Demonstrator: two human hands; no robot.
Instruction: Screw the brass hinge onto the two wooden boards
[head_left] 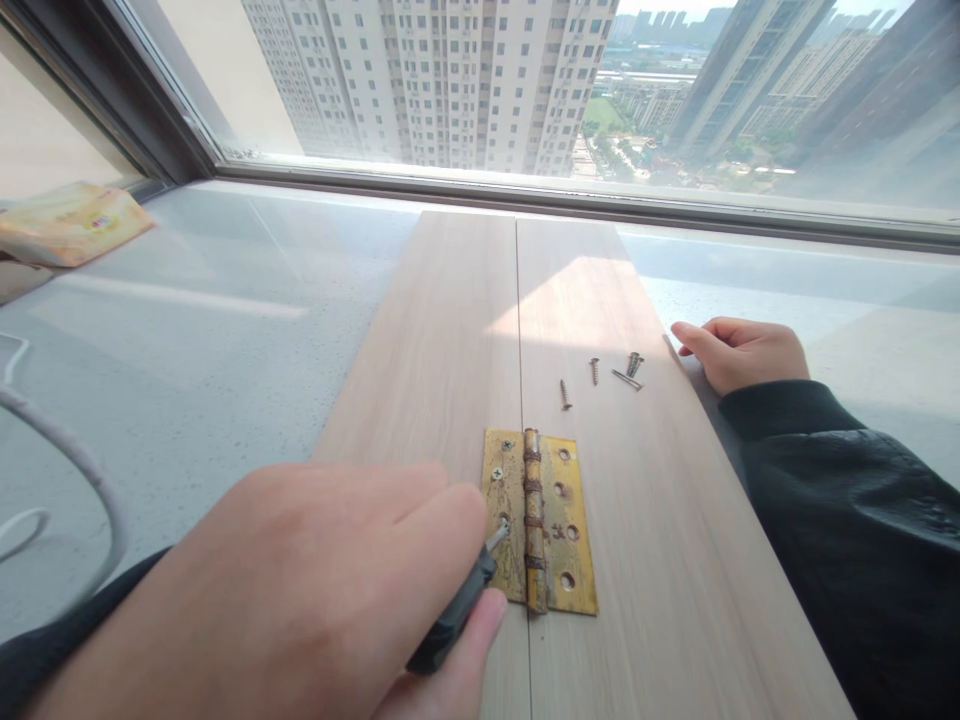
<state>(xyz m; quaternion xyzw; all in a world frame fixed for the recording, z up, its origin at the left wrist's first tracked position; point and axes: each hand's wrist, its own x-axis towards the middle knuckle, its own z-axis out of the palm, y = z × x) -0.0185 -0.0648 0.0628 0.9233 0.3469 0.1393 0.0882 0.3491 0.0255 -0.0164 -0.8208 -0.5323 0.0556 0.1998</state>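
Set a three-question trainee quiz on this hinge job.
1. True or false: the right hand grips the screwdriver.
2. Fill in: the screwdriver tip meets the hinge's ___ leaf.
3. The loose screws lie: A) on the hinge, B) on the right-hand board, C) in a tray.

Key: 1 false, the left hand grips it; 2 left; 3 B.
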